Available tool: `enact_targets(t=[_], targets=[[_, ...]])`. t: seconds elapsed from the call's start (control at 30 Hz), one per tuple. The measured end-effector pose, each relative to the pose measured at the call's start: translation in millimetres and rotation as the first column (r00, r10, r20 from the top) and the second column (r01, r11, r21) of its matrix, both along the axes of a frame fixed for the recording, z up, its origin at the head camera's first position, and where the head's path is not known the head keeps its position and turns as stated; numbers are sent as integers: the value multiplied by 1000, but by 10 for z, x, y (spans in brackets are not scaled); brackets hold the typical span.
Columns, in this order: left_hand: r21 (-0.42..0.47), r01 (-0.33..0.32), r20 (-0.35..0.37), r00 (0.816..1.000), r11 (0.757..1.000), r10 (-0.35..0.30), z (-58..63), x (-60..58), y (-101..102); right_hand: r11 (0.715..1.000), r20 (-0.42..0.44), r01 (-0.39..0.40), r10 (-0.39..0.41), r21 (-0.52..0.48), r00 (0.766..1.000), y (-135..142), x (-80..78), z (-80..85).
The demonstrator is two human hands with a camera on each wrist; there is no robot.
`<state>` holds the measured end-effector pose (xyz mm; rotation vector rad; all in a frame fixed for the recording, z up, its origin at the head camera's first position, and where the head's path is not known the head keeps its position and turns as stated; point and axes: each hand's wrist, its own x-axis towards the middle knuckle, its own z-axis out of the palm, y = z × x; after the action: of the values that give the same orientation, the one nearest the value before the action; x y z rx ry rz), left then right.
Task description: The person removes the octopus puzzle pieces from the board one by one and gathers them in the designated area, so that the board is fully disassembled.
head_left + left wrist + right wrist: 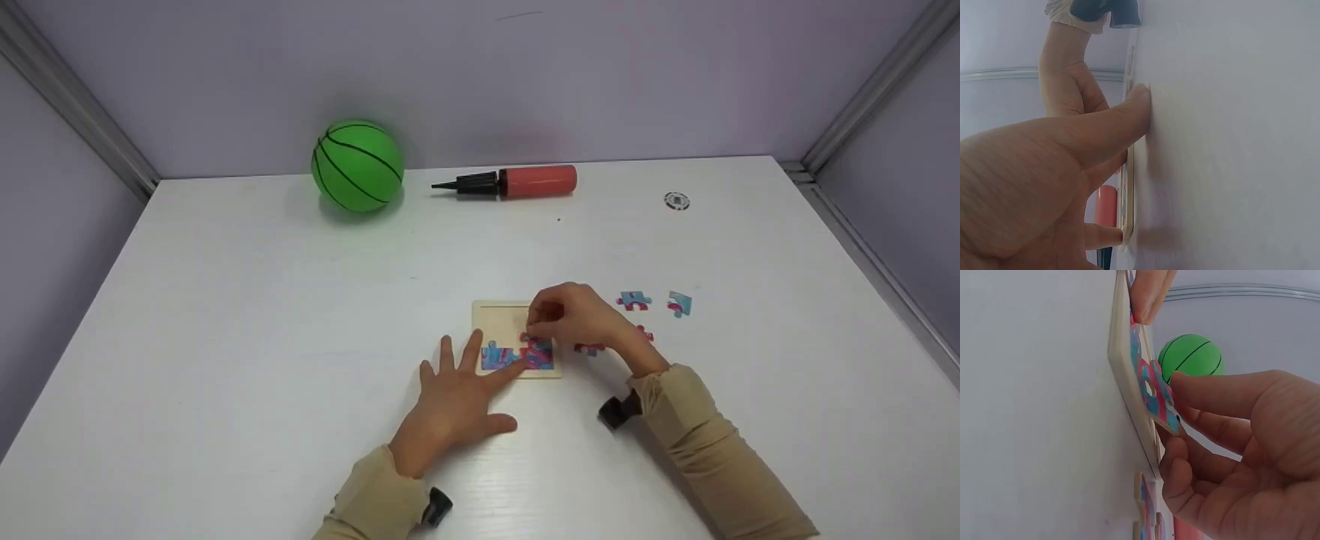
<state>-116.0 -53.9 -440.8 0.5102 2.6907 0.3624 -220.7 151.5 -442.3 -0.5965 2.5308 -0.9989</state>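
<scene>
A square wooden puzzle tray point(495, 316) lies on the white table, with pink and blue pieces point(499, 356) along its near edge. My left hand point(457, 401) is spread flat, its index finger reaching over the tray's near edge onto the pieces and its thumb on the table. Between thumb and fingers my right hand point(581, 319) pinches a pink and blue jigsaw piece point(1159, 396). That piece is tilted over the right side of the tray, close above the pieces lying there. In the head view the right fingers partly cover it.
Several loose jigsaw pieces point(634, 301) lie to the right of the tray, some partly behind the right wrist. Farther back are a green ball point(358, 166), a red and black hand pump point(538, 181) and a poker chip point(676, 201). Walls border the table behind and at both sides.
</scene>
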Motion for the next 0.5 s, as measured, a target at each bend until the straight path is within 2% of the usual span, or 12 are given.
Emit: enact_targets(t=[0.2,0.33,0.5], targets=[[-8,-11,3,1000,1000,11,19,1,-14,999,20,-23,23,-29,1000,-10,-2,49],[-8,-16,-2,1000,1000,16,7,-2,-7,994,10,-36,37,-102,999,35,-11,61],[-12,-11,-5,1000,1000,11,6,-1,5,966,148,46,-9,-253,989,106,-11,42]])
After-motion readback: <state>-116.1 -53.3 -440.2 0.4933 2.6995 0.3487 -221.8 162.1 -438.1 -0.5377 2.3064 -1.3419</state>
